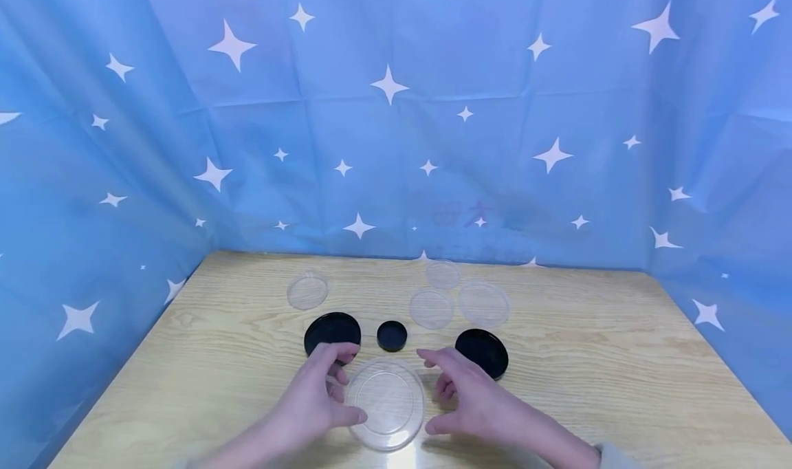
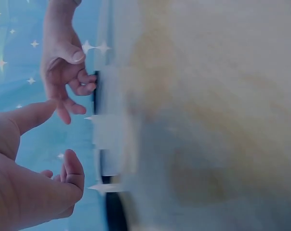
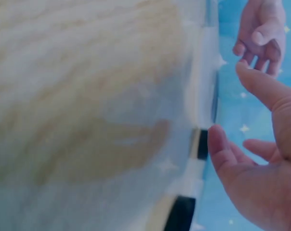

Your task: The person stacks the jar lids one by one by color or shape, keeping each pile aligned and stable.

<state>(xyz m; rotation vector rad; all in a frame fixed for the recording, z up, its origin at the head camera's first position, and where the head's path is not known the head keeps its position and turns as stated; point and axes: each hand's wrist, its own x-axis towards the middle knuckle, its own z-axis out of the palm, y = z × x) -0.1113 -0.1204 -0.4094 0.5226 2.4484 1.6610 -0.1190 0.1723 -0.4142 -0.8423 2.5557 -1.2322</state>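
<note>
A large clear round lid point(image 1: 386, 404) with a raised ring lies flat on the wooden table at the front middle. At its left side is my left hand point(image 1: 312, 400), fingers bent and spread, the thumb tip over the lid's edge; whether it touches cannot be told. To the lid's right, my right hand point(image 1: 473, 400) has its thumb and fingers apart, with a small gap to the rim. Both wrist views show the left hand point(image 2: 37, 187) and the right hand point(image 3: 261, 168) with nothing between thumb and fingers.
Behind the hands stand a black round dish point(image 1: 332, 330) at left, a small one point(image 1: 392, 335) in the middle and another point(image 1: 482, 352) at right. Farther back lie clear discs point(image 1: 307, 291), point(image 1: 431, 309) and others. A blue star-print curtain point(image 1: 383, 132) encloses the table point(image 1: 619, 359).
</note>
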